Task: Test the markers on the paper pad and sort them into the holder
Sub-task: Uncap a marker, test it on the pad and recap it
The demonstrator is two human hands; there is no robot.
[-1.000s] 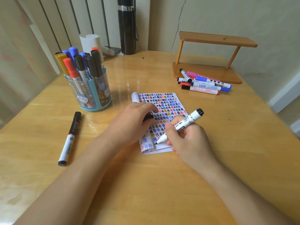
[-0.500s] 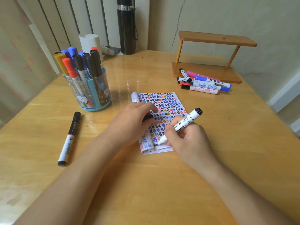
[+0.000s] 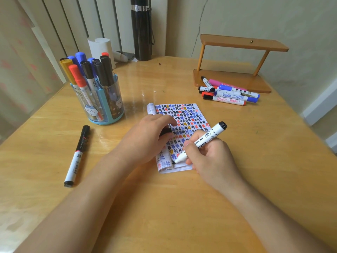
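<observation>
wooden table (image 3: pixel 182 207), pad (image 3: pixel 184 114) in the middle. our right hand (image 3: pixel 209 157) pinches the marker (image 3: pixel 204 139), tip on the pad's near edge, so we're mid-test. left hand (image 3: pixel 145 137) rests on the pad, fingers curled round the cap (image 3: pixel 165 132). next we'd recap and drop it in the holder (image 3: pixel 102 106).

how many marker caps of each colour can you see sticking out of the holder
yellow cap: 1
red caps: 2
blue caps: 3
black caps: 3
total: 9 showing above the holder; any cap hidden behind these cannot be counted
</observation>
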